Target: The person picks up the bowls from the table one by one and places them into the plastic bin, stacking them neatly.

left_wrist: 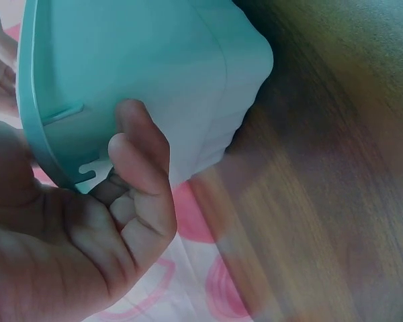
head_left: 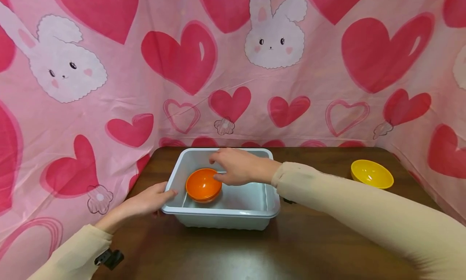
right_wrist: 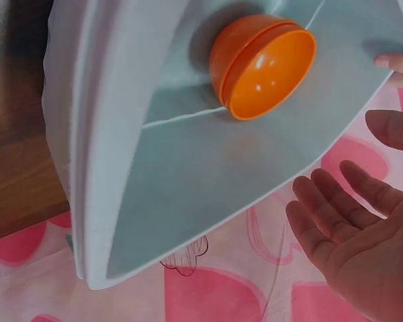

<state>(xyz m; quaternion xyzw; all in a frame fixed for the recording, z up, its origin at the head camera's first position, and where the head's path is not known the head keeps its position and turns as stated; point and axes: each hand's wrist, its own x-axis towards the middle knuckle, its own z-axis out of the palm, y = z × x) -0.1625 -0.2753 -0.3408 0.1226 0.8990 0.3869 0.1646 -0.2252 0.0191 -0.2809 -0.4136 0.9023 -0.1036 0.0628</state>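
A light grey plastic tub (head_left: 222,212) stands on the table, and inside its left part sit orange bowls (head_left: 203,184), nested so that two rims show in the right wrist view. My left hand (head_left: 150,200) grips the tub's left rim, thumb over the edge; its fingers (left_wrist: 144,151) curl against the outer wall in the left wrist view. Over the tub, just right of the orange bowls, hovers my right hand (head_left: 238,166). In the right wrist view its fingers (right_wrist: 329,208) are loosely spread, hold nothing and stand apart from the bowls.
To the right on the brown wooden table (head_left: 313,239) lies a yellow bowl (head_left: 372,174), beyond my right forearm. A pink cloth (head_left: 233,69) with hearts and rabbits hangs behind and along both sides of the table.
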